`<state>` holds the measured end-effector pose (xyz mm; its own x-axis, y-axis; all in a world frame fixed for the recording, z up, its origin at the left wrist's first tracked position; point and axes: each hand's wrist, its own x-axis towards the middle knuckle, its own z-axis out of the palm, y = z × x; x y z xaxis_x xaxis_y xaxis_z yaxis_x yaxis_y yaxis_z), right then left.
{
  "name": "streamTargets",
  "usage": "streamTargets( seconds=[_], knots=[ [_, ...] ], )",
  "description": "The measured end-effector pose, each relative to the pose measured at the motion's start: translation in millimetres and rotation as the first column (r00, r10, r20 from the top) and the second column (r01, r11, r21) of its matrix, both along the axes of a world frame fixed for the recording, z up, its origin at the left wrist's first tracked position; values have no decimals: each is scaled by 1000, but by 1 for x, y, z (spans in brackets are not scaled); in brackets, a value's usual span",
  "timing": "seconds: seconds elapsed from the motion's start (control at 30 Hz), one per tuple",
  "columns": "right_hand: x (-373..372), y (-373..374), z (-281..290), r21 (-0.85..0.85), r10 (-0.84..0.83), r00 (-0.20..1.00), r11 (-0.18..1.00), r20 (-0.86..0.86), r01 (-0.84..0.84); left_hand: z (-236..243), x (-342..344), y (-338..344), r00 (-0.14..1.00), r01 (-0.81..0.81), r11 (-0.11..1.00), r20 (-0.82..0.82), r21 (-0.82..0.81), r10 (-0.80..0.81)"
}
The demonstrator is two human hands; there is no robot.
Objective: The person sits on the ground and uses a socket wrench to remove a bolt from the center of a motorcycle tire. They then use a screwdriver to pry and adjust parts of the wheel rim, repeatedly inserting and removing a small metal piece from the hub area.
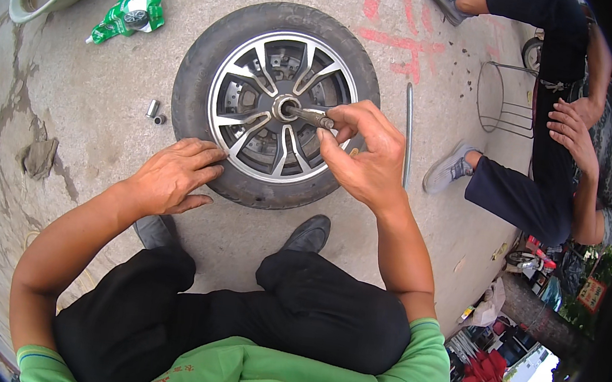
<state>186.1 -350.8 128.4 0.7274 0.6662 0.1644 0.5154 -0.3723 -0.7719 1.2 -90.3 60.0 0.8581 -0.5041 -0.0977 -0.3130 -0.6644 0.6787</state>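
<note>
A wheel with a black tyre (199,90) and a black-and-silver spoked rim (223,74) lies flat on the ground before my feet. My left hand (175,175) lies over the tyre's near left side, fingers stretched out and touching the rim's edge, holding nothing. Between the thumb and fingers of my right hand (369,155) is a slim metal tool (314,118). It slants over the wheel's centre, its far end at the hub opening (286,107). How deep the tip sits cannot be made out. Two small metal sleeves (153,108) are on the ground left of the tyre.
A green-and-white pouch (130,14) and a pale basin (23,8) lie far left. A crumpled rag (39,157) is at the left. Right of the wheel lies a metal bar (407,134). Another person's shoe (449,167) and a wire stand (491,98) are farther right.
</note>
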Motion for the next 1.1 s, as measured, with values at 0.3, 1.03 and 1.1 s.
streamTargets(
  seconds=[0.3,1.03,1.1],
  knots=[
    [-5,1,-47,20,-27,995,999,-101,29,-1,0,0,1000,-7,1000,-13,-12,7],
    [-5,-1,-101,-94,-32,996,995,-83,24,-1,1,3,999,11,1000,-45,-1,-11],
    [-7,-1,-105,-90,-40,994,995,-102,30,-1,0,3,999,12,1000,-46,2,-12]
  ],
)
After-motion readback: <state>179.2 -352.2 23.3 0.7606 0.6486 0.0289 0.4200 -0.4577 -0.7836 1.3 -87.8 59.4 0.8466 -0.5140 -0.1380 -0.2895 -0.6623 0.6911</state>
